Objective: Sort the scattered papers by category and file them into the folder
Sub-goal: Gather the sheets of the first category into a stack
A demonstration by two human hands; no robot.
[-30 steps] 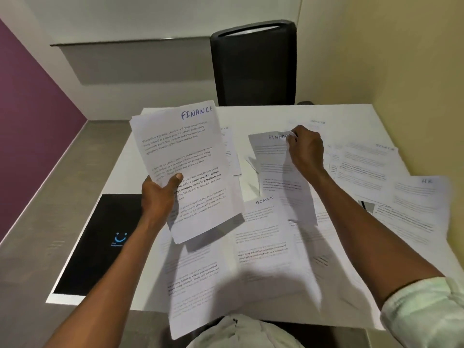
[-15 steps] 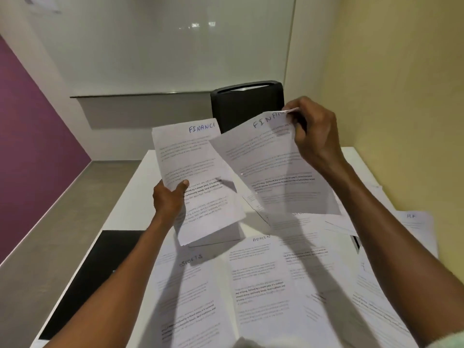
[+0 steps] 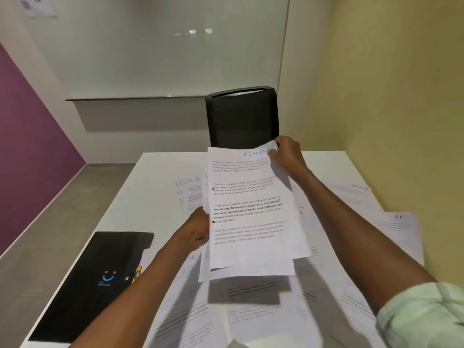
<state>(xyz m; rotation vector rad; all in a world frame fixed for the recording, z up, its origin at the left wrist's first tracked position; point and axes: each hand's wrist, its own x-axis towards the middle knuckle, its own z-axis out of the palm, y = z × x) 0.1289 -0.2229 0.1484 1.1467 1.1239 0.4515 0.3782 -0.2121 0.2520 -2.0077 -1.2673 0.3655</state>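
So the two sheets headed FINANCE were apart half a second ago, one in each hand with a clear gap between them. Now they've come together: the white printed sheet with the blue handwritten FINANCE heading (image 3: 247,209) lies on top of the other white sheet (image 3: 247,271), whose lower edge pokes out underneath, and both are held up in the air over the bench.

The right hand (image 3: 285,153) pinches the top right corner of the front sheet, thumb right over the end of the heading. The left hand (image 3: 199,228) grips the left edge of the pair about halfway down; its fingers are mostly hidden behind the paper, but it's clearly holding on.

What that means for the job, I'd say: the finance pile has started, two sheets matched by heading. They aren't squared up yet, the front one sits a bit crooked against the back one, so a tap to line up the edges looks like the obvious next thing.

Plenty left though. The white bench (image 3: 150,187) is covered in loose white printed sheets (image 3: 396,229), one near the right edge headed something like HR, the others too blurry to read. The flat black folder with the blue smile logo (image 3: 100,280) lies closed at the left front corner of the bench, nothing filed in it as far as I can see. A black mesh chair back (image 3: 242,116) stands behind the bench.
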